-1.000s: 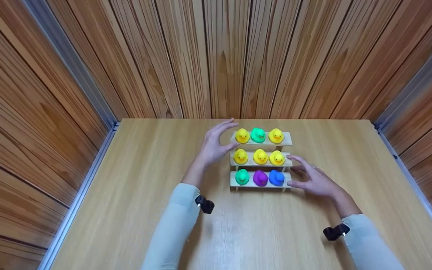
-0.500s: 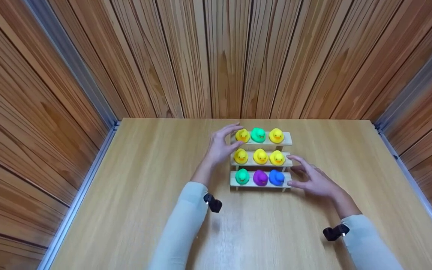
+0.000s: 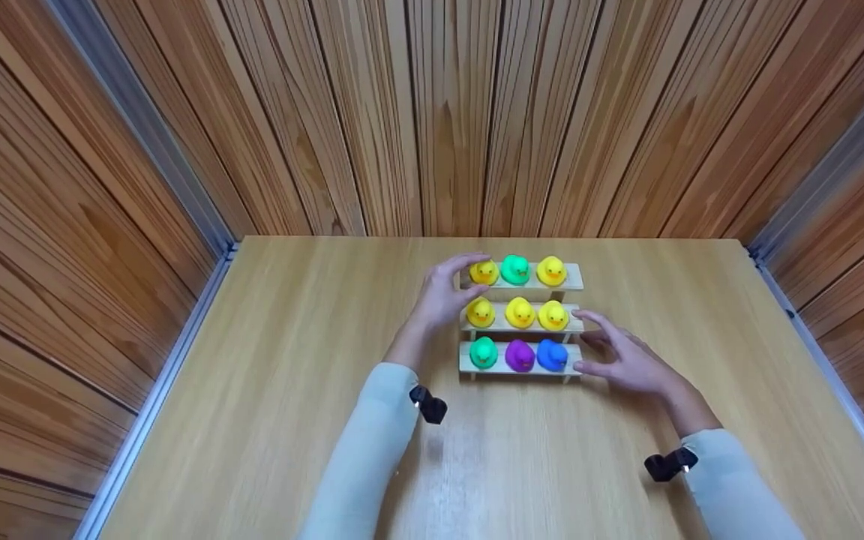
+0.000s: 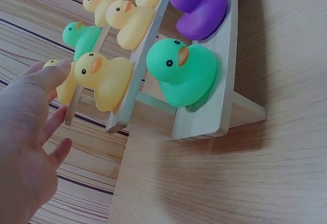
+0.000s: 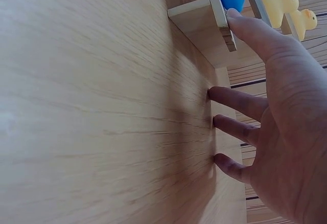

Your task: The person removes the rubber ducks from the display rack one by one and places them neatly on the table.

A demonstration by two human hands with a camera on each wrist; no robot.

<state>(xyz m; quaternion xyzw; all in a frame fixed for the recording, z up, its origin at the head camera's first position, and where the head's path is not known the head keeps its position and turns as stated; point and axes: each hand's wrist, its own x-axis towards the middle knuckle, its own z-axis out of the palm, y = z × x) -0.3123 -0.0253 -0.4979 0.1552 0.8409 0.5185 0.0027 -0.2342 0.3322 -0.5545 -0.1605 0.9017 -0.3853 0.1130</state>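
Yellow and duck-shaped, a small toy (image 3: 484, 274) is sitting between the curled thumb and forefinger of the left hand (image 3: 438, 296), atop a three-tiered pale wooden stand (image 3: 574, 277). Well apart, the right hand (image 3: 631, 361), fingers spread, is touching the stand's opposite end. Between the hands, eight yellow, green, purple and blue ducks (image 3: 520, 314) are standing in rows. Beneath, a light wooden worktop (image 3: 537, 457) is bearing everything.

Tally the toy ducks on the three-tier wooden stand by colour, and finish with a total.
Yellow ducks: 5
Green ducks: 2
Purple duck: 1
Blue duck: 1
Total: 9
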